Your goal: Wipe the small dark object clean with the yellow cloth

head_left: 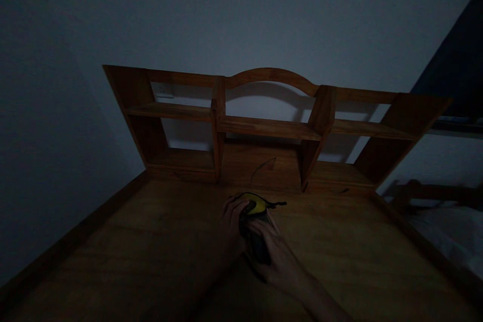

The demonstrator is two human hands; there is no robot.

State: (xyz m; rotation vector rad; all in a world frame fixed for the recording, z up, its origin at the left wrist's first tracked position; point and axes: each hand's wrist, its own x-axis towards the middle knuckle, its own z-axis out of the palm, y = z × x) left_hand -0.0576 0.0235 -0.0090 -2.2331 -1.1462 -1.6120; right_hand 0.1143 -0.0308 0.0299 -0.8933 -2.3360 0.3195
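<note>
In the dim light, a small black and yellow pouch (257, 205) is held between my two hands, low in the middle of the view. Its yellow part shows at the far end, with a dark edge and a short black strap or cord sticking out to the right. My left hand (231, 224) wraps its left side, fingers curled at the yellow part. From the right, my right hand (277, 256) grips the black body, its fingers lying across the top. Shadow hides the pouch's underside and whatever may be inside it. Below the hands spreads a wooden desktop (169, 241).
A wooden shelf unit (269, 128) with an arched top rail stands along the desk's back, against a pale wall (241, 15). A wall socket (164, 91) shows through the left opening. Beyond the right edge lies white bedding (449, 231); a dark window or curtain (458, 65) is above.
</note>
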